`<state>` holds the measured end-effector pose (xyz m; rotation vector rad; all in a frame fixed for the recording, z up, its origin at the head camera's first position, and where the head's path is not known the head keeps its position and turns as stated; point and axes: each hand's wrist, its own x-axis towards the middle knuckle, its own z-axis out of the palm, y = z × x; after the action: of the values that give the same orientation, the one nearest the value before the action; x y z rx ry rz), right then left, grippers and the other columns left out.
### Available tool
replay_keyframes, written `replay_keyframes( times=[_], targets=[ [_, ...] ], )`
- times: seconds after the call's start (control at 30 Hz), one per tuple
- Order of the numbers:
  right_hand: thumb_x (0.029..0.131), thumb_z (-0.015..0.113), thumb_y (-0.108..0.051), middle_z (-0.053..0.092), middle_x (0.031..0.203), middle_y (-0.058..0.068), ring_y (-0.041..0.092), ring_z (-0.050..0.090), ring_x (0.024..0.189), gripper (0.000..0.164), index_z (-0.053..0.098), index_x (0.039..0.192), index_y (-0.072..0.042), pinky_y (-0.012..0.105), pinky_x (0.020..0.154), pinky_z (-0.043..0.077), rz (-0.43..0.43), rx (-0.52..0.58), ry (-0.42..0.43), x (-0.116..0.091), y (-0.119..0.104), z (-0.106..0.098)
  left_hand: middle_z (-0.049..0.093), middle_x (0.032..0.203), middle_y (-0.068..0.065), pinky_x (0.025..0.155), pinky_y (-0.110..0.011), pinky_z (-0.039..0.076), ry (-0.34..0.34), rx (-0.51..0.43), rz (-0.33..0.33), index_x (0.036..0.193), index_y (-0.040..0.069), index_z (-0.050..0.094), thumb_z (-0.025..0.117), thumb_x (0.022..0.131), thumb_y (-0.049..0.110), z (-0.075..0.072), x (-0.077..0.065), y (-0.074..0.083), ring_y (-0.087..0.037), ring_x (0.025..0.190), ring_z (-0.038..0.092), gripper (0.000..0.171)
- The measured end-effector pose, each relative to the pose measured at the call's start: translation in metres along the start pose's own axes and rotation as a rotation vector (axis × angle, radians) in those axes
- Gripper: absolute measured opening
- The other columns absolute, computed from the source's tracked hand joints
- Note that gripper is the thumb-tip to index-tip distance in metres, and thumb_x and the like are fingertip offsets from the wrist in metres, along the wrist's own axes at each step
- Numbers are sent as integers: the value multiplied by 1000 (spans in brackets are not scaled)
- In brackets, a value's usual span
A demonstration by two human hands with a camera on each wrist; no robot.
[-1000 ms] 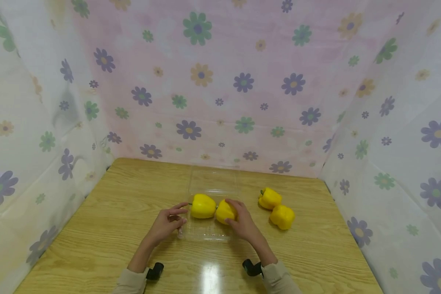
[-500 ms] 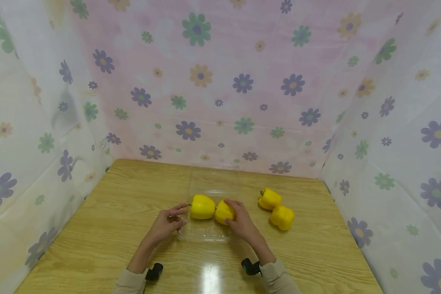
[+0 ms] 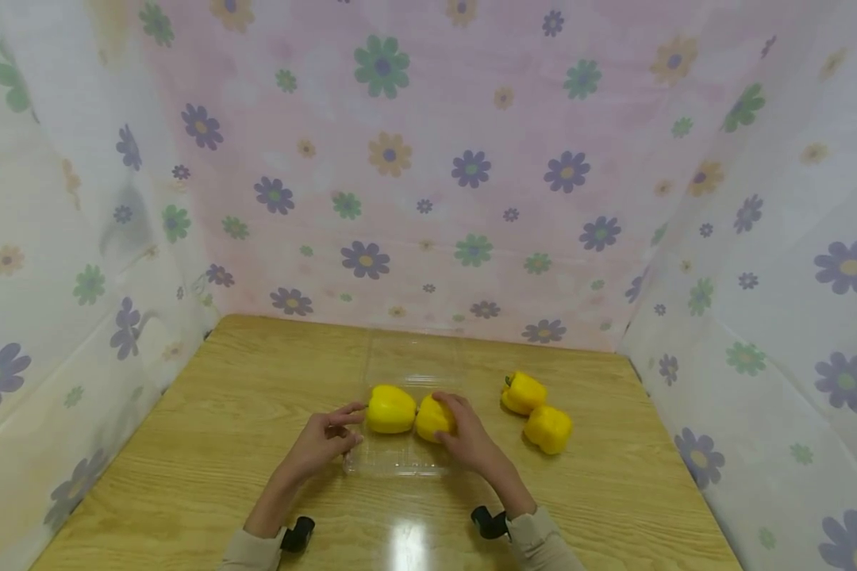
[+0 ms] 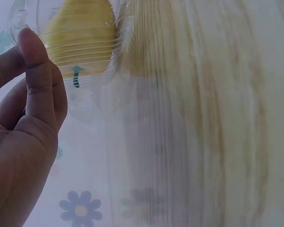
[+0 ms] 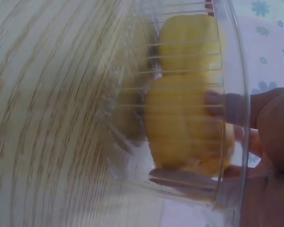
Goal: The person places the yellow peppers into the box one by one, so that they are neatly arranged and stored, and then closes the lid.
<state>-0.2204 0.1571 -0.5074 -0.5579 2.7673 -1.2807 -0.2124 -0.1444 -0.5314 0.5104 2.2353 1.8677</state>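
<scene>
Two yellow bell peppers lie in the bottom half of a clear plastic clamshell container (image 3: 400,460), stem ends to the left. My right hand (image 3: 471,436) holds the right bell pepper (image 3: 431,417), thumb near me and fingers over its far side. In the right wrist view, that bell pepper (image 5: 173,123) shows through the clear wall between thumb and fingers. My left hand (image 3: 317,444) pinches the container's left edge near the front corner, index finger reaching toward the stem of the left bell pepper (image 3: 390,409). In the left wrist view, the thumb (image 4: 35,52) touches the clear rim.
The container's lid (image 3: 414,357) lies open flat behind its base. On the right of the wooden table (image 3: 257,357) sit two more yellow bell peppers, one farther back (image 3: 524,392) and one nearer (image 3: 548,429). Flowered cloth (image 3: 428,159) encloses the back and sides.
The head view has tilted up slightly, so everything sits lower in it. The held bell pepper and its neighbour have shifted very slightly left. Both hands keep nearly the same positions.
</scene>
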Motion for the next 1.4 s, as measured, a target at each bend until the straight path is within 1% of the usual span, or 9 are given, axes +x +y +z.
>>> replay_keyframes(
  times=[0.2, 0.5, 0.77, 0.83, 0.93, 1.1, 1.27, 1.4],
  targets=[
    [92, 70, 4, 45, 147, 25, 44, 44, 137, 59, 48, 146, -4, 63, 114, 36, -5, 9, -17, -1, 1, -2, 41, 155, -28, 60, -20, 54, -5, -16, -4, 133, -13, 60, 68, 96, 2, 1, -1, 0, -15, 78, 60, 41],
    [90, 67, 9, 44, 149, 26, 46, 41, 139, 60, 48, 145, -3, 65, 114, 34, -3, 10, -34, 0, -1, -5, 43, 154, -29, 61, -21, 55, -2, -7, 38, 132, -12, 61, 68, 96, 3, 0, -1, -2, -14, 81, 62, 39],
    [91, 65, 12, 43, 149, 26, 46, 40, 140, 59, 49, 146, -3, 65, 115, 32, 2, 23, -11, 2, -4, -4, 43, 153, -29, 61, -23, 56, 4, -20, 52, 133, -12, 61, 68, 97, 4, 0, 0, -5, -30, 85, 65, 40],
    [91, 65, 12, 43, 149, 27, 47, 40, 140, 59, 49, 146, -3, 65, 115, 32, 4, 23, -7, 2, -5, -3, 43, 153, -29, 60, -23, 57, 7, -20, 50, 133, -12, 61, 68, 96, 4, 0, 0, -4, -30, 85, 65, 40],
    [92, 64, 12, 41, 150, 28, 48, 39, 140, 59, 49, 147, -5, 65, 115, 33, 23, 21, 4, 3, -4, -2, 43, 153, -30, 60, -23, 57, 7, -26, 52, 133, -13, 61, 69, 96, 4, 1, 0, -4, -26, 84, 65, 41],
    [92, 65, 12, 36, 153, 32, 51, 37, 141, 59, 50, 146, -6, 66, 113, 34, 38, -19, 31, 4, -4, 1, 43, 153, -29, 61, -23, 57, 10, -24, 55, 132, -13, 61, 69, 97, 5, 1, 0, -4, -22, 84, 65, 41],
    [91, 64, 14, 35, 154, 33, 52, 37, 141, 56, 52, 143, -1, 65, 112, 36, 0, -58, 47, 3, -7, 2, 43, 153, -29, 61, -25, 57, 14, -21, 52, 132, -13, 61, 68, 97, 4, 2, -1, -6, -24, 85, 65, 40],
    [90, 66, 14, 37, 153, 33, 52, 38, 140, 54, 53, 142, 2, 64, 112, 37, -32, -76, 57, 0, -8, 3, 44, 153, -28, 62, -27, 58, 19, -8, 42, 132, -13, 61, 68, 97, 4, 3, -2, -6, -27, 84, 65, 40]
  ],
)
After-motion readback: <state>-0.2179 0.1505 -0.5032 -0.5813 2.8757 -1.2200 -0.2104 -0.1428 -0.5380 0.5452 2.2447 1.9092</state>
